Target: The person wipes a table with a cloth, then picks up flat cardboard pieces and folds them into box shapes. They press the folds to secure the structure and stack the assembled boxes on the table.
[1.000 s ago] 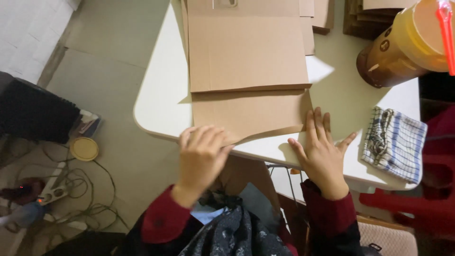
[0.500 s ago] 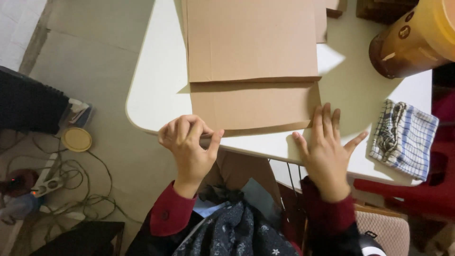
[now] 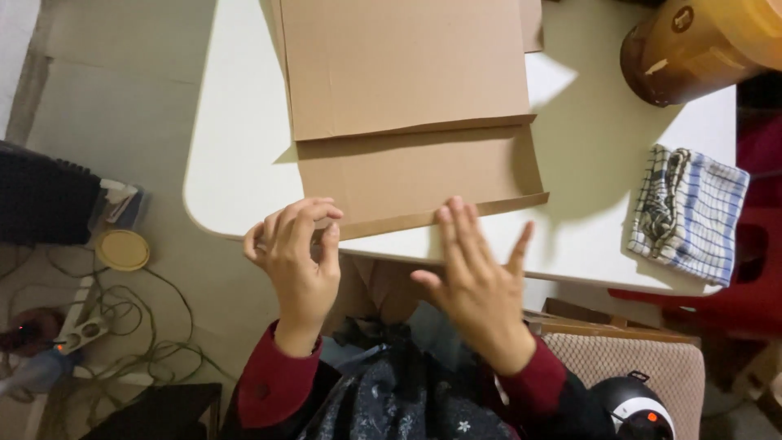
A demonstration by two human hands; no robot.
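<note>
A flat brown cardboard sheet (image 3: 407,106) with creased flaps lies on the white table (image 3: 236,163), its near flap edge raised slightly by the table's front edge. My left hand (image 3: 297,253) has curled fingers pinching the near left corner of that flap. My right hand (image 3: 481,281) is spread flat with fingers apart, its fingertips resting on the near edge of the cardboard. Both wrists show dark red sleeves.
A large brown and yellow jar (image 3: 700,45) stands at the table's far right. A checked cloth (image 3: 692,212) lies near the right edge. On the floor at left are a yellow lid (image 3: 122,250), tangled cables (image 3: 106,326) and a dark box (image 3: 41,200). A red stool (image 3: 733,285) stands right.
My right hand has slid left along the cardboard's near edge. My left hand has curled and pinched the flap's corner. The view has shifted right.
</note>
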